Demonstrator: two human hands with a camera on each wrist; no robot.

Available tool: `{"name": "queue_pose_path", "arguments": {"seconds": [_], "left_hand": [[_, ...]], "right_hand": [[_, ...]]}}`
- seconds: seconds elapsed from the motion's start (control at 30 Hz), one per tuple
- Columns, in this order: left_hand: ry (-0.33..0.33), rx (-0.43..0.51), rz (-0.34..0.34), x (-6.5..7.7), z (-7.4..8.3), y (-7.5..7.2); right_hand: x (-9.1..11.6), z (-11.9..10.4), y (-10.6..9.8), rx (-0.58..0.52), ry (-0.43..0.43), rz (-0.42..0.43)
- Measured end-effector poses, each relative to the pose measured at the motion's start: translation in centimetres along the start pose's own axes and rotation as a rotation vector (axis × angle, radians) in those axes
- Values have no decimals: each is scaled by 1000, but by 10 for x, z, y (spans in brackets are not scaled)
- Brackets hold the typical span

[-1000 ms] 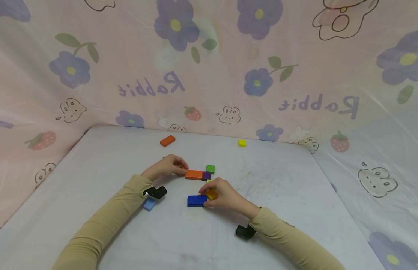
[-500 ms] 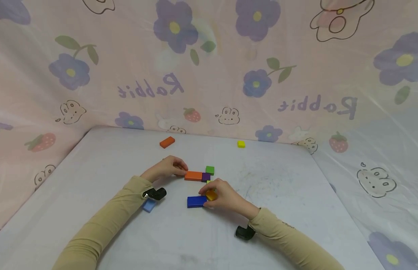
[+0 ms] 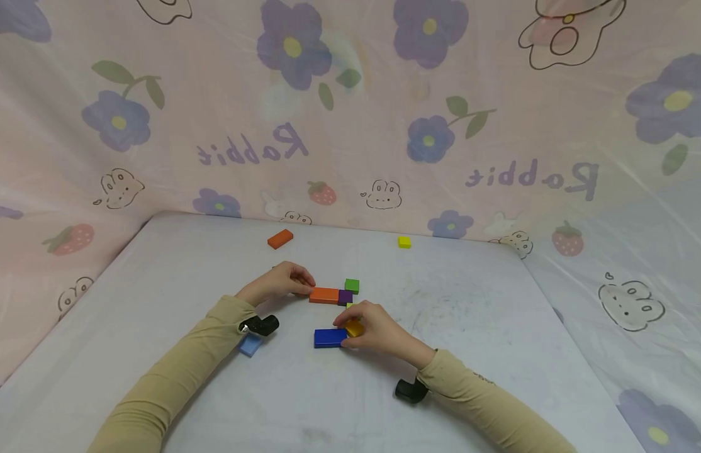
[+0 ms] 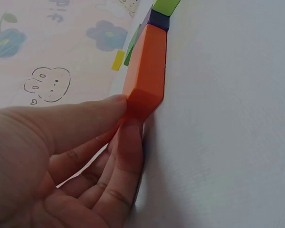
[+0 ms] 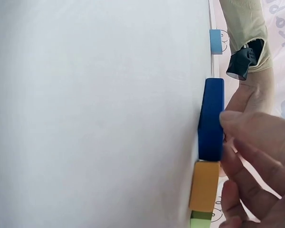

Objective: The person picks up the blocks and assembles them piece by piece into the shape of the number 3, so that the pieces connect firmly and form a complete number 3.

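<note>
While flat, long blue block [image 3: 328,338] crosswise

One red block [image 3: 280,239], one orange block [image 3: 325,296], one purple block [image 3: 345,297], one green block [image 3: 352,286], one lime block [image 4: 166,7], one yellow block [image 3: 404,242], one amber block [image 5: 204,185], one dark blue block [image 3: 330,338], one light blue block [image 3: 250,345]: nine plainly in view. One table [image 3: 305,402], one left hand [image 3: 278,281], one right hand [image 3: 379,328], two sleeves [image 3: 177,362], two cameras [image 3: 411,391].

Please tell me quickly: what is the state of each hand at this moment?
Left hand: closed, pinching one end of the orange block.
Right hand: closed, pinching the dark blue block.
</note>
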State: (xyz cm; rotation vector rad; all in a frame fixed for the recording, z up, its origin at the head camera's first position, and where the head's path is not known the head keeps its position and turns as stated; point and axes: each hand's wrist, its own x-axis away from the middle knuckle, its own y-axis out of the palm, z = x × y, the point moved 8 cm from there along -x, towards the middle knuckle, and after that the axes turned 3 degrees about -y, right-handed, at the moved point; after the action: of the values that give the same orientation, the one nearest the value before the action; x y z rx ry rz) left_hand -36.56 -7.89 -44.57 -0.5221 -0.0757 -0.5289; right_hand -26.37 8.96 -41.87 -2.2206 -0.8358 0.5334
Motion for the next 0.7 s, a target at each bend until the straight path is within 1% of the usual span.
{"name": "queue_pose_path", "arguments": {"seconds": [0.3, 0.47, 0.57, 0.7], "left_hand": [[1, 6, 1, 0, -1, 0], [-14, 1, 5, -1, -1, 0], [-23, -2, 9, -1, -2, 0], [-18, -8, 9, -1, -3, 0]], "right_hand": [[4, 3, 0, -66, 29, 28], [5, 3, -1, -75, 50, 35], [4, 4, -1, -74, 48, 33], [4, 5, -1, -76, 45, 28]]}}
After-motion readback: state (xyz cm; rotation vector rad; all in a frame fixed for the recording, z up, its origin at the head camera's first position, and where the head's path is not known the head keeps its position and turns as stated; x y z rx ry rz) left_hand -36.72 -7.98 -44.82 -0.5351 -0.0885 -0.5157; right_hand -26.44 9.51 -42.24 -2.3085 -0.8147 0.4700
